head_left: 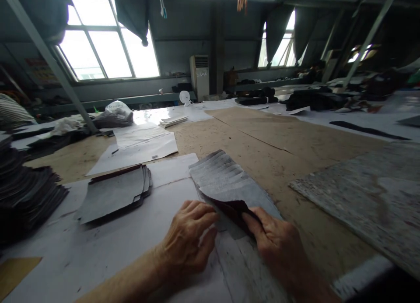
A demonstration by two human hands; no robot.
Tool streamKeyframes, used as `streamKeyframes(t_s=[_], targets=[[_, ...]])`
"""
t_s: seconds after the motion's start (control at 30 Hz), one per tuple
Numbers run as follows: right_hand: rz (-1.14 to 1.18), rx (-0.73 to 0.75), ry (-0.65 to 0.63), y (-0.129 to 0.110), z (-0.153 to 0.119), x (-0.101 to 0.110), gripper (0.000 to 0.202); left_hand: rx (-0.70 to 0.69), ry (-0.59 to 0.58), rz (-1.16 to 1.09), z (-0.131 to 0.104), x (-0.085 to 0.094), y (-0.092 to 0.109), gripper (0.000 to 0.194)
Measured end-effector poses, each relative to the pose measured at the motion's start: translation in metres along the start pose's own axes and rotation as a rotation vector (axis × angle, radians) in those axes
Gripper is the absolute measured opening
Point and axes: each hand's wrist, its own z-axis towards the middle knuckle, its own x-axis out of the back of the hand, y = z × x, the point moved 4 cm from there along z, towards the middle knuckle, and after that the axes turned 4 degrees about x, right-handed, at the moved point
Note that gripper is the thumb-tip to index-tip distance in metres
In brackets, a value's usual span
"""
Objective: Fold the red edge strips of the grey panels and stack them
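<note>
A fanned stack of grey pieces with dark undersides [226,176] lies at the middle of the table. My right hand [275,237] pinches the near right corner of the stack between thumb and fingers, and the edge there curls up to show its dark side. Just left of that edge is my left hand [193,237], its fingers bent and thumb apart from them, with nothing visible between them. Further left, a second, neater stack of grey pieces [114,191] rests on white paper [131,250].
A tall pile of dark pieces [29,198] stands at the left edge. A speckled grey board [367,198] lies at the right. Brown paper [249,136] covers the middle. Behind are white sheets [147,143], a small white fan [185,97] and dark cloth [308,100].
</note>
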Motion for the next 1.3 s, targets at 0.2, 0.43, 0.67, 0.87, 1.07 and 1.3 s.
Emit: streamKeyframes(t_s=[0.2, 0.43, 0.67, 0.87, 1.07, 1.3], targets=[[-0.021, -0.069, -0.120, 0.000, -0.001, -0.002, 0.014, 0.031, 0.246, 0.103, 0.004, -0.002, -0.011, 0.007], [-0.278, 0.001, -0.277, -0.019, 0.008, -0.011, 0.011, -0.320, 0.027, -0.005, -0.007, 0.002, 0.012, 0.010], [-0.279, -0.058, -0.256, -0.019, 0.012, -0.012, 0.024, -0.223, 0.015, 0.149, -0.006, -0.002, 0.010, 0.032], [-0.168, -0.130, -0.252, -0.017, 0.016, -0.007, 0.026, -0.086, 0.015, 0.199, -0.004, -0.005, 0.003, 0.014], [-0.044, -0.190, -0.216, -0.012, 0.018, -0.004, 0.028, -0.029, -0.031, 0.234, -0.002, -0.010, 0.002, 0.014], [-0.067, -0.289, -0.134, -0.009, 0.028, 0.010, 0.022, -0.040, 0.161, 0.385, -0.004, -0.016, -0.010, 0.024]])
